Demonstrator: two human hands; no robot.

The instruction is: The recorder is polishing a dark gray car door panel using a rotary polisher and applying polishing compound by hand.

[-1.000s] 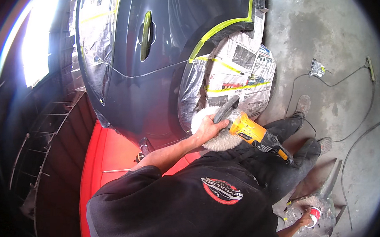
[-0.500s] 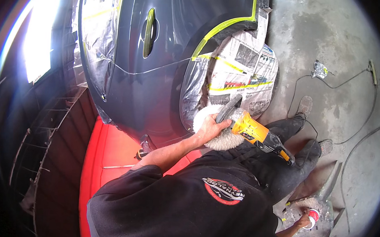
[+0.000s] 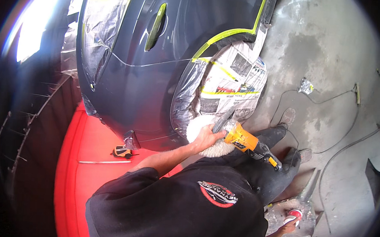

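My left hand is closed around the dark side handle of a yellow and black polisher. The tool rests across my lap, its fluffy white pad towards the car. Low at the right, my right hand grips a small red and white tub over a stained stool. Before me stands a dark grey car body. Yellow-green tape edges its wheel arch, and newspaper covers the wheel. The door handle is taped too.
An orange and black tape measure and a thin rod lie on the red surface at left. A cable runs over the concrete floor near a silver packet.
My view has shifted, so the tape measure shows more fully and a dark object appears at the far right. Both hands keep their hold on the polisher and the tub.
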